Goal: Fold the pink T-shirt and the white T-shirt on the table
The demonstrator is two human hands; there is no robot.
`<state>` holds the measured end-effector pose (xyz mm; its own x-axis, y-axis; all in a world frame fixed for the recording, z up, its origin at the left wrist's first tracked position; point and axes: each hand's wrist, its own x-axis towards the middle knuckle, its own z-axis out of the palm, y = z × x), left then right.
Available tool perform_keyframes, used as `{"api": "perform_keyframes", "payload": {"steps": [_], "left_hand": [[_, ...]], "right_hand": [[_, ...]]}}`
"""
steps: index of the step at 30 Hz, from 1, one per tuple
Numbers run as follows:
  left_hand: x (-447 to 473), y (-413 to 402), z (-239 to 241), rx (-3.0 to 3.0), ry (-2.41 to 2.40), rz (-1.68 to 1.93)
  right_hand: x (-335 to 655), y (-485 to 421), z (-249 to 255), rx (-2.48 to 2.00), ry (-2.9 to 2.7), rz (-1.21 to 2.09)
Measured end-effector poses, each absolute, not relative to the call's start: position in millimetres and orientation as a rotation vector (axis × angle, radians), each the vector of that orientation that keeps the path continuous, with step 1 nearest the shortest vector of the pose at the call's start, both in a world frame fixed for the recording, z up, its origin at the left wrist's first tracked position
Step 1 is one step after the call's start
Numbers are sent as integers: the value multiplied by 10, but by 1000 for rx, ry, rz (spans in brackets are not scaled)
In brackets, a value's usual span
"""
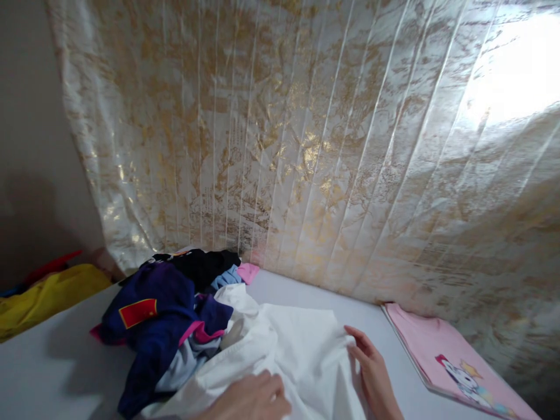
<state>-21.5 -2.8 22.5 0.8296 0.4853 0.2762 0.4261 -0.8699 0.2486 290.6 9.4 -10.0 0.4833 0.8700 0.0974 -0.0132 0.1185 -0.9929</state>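
Observation:
A white garment [301, 332] lies spread and wrinkled on the white tabletop, its lower part running out of the bottom of the view. At its right edge, my right hand [371, 367] has thumb and fingers closed on the cloth. Lower down, near the middle, my left hand [254, 396] is curled over the same garment, its fingers bunched on the fabric; the fingertips are partly hidden. Left of the garment and touching it is a heap with a dark purple-blue garment [166, 315] bearing a red patch and pink trim.
Behind the heap lies a black garment [205, 265] with blue and pink cloth beside it. A folded pink shirt [437, 338] with a cartoon print lies at the right. Yellow cloth [52, 294] is beyond the table's left edge. A shiny gold-patterned curtain [280, 146] hangs behind the table [301, 287].

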Motion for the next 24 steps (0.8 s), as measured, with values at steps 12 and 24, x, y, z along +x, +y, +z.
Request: {"api": "perform_keyframes", "payload": {"steps": [12,24], "left_hand": [[-1655,795,361,2369,1925,346],[-1225,1158,954,2471,2099,795]], "right_hand": [[3880,-256,328,-2207,-1319,-190],[1987,-27,119,-1660,-2272,583]]}}
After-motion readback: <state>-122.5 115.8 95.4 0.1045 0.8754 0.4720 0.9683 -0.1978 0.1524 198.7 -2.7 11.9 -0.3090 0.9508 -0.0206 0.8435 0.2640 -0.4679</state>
